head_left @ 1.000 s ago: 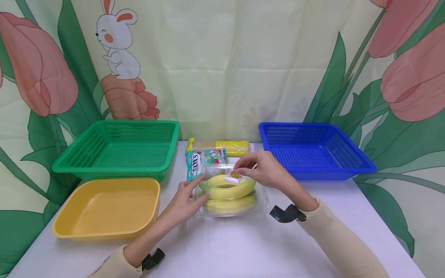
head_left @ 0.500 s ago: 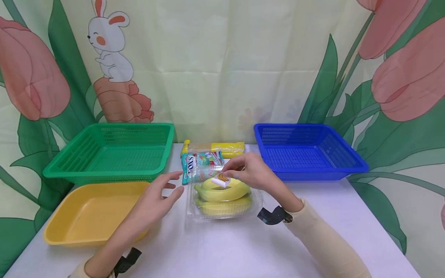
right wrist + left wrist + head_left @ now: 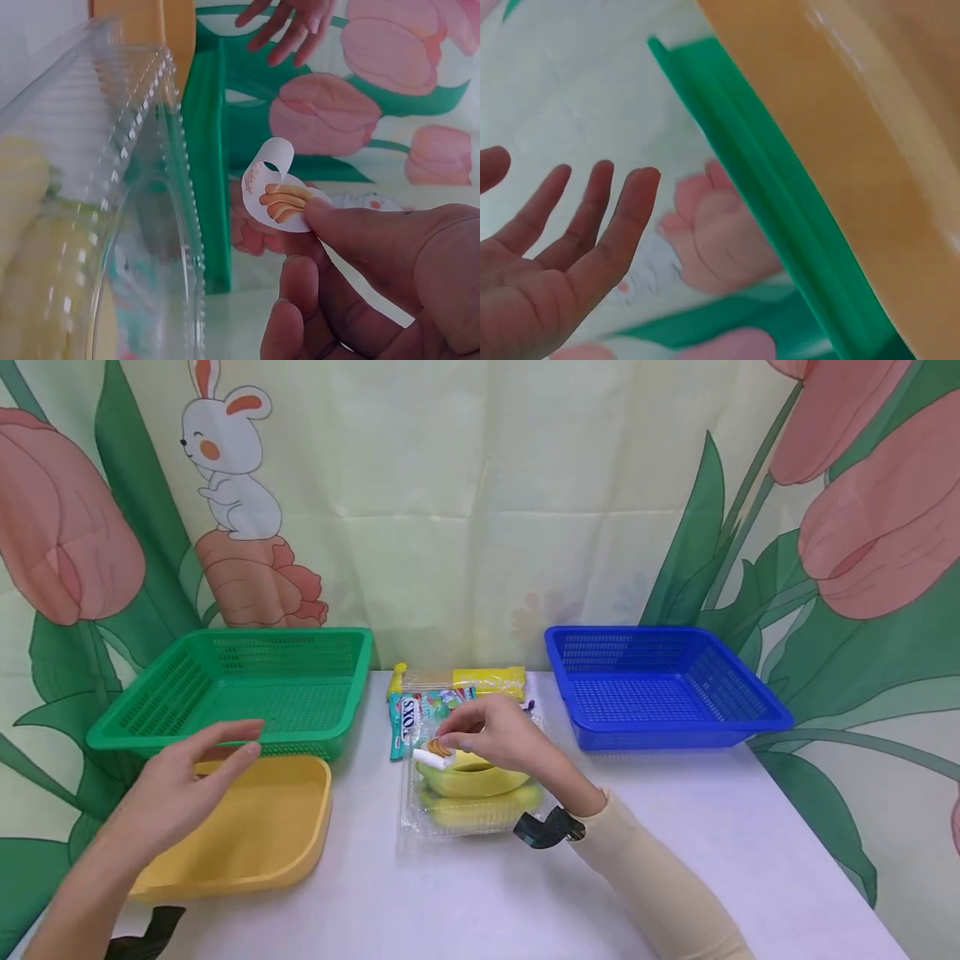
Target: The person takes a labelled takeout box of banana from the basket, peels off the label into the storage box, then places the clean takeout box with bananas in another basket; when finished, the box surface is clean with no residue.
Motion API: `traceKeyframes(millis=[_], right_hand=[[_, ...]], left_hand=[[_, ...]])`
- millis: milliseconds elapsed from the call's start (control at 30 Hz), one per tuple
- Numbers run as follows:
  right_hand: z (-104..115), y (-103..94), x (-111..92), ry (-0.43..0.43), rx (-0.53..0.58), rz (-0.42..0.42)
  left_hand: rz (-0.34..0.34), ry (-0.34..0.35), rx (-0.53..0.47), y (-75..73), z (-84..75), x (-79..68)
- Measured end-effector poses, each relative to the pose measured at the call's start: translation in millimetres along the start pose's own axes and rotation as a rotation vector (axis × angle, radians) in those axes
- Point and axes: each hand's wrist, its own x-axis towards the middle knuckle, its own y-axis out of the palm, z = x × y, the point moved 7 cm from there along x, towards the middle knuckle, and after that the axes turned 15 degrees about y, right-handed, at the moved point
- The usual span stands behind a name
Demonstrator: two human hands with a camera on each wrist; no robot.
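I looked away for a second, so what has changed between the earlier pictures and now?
The left hand has left the left side of the clear container and moved left to the yellow tray, holding nothing. The right hand, still pinching the banana-picture sticker, has carried it leftward over the container. The bananas, candy bag, green basket and blue basket stayed put.

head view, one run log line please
right hand: pinches curled white paper banana-print sticker; left hand: holds nothing; yellow bananas: inside clear plastic box
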Motion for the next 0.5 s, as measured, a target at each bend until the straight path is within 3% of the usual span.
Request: traceKeyframes(millis=[200, 367, 500], right_hand=[[10.5, 16.1, 8.1, -0.005, 0.037, 0.034], [20.5, 31.5, 13.8, -0.037, 0.042, 0.077], [26.1, 43.5, 17.3, -0.047, 0.061, 0.105]], left_hand=[[0.003, -0.118, 0.112, -33.6, 53.7, -12.8], [0.009, -0.200, 0.191, -41.3, 95.0, -21.2], [0.084, -0.285, 0.179, -42.9, 126.0, -29.4]])
